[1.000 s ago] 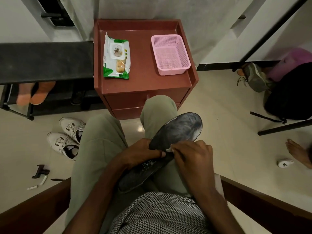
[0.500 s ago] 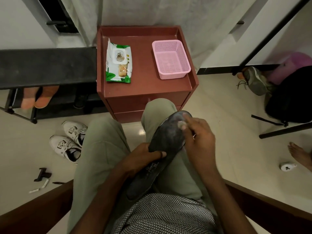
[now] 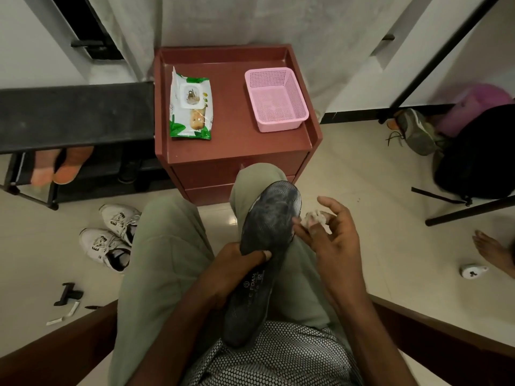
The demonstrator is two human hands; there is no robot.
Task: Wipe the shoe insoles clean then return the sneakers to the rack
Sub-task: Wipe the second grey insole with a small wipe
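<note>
a: while the left hand [image 3: 237, 263] grips the dark insole [image 3: 264, 246] at its waist, propped along the right thigh with the toe toward 12 o'clock, what worries you?

b: the right hand [image 3: 331, 240]. it pinches a small wadded wipe [image 3: 315, 218] in loosely curled fingers just off the insole's edge at 3 o'clock. the wad looks worn down, so i'd judge it could smear the pale film on the forefoot rather than lift it, or slip out onto the floor.

a: and the insole itself?

b: held only mid-length, it may bend or pivot under a firm stroke.

a: fresh wipes?

b: the pack [image 3: 191, 107] lies on the red table [image 3: 237, 146] at 12 o'clock, beside the pink basket [image 3: 276, 98]. the white sneakers [image 3: 111, 235] wait on the floor at 9 o'clock, near the rack [image 3: 75, 112]; a shifting foot could kick them.
</note>
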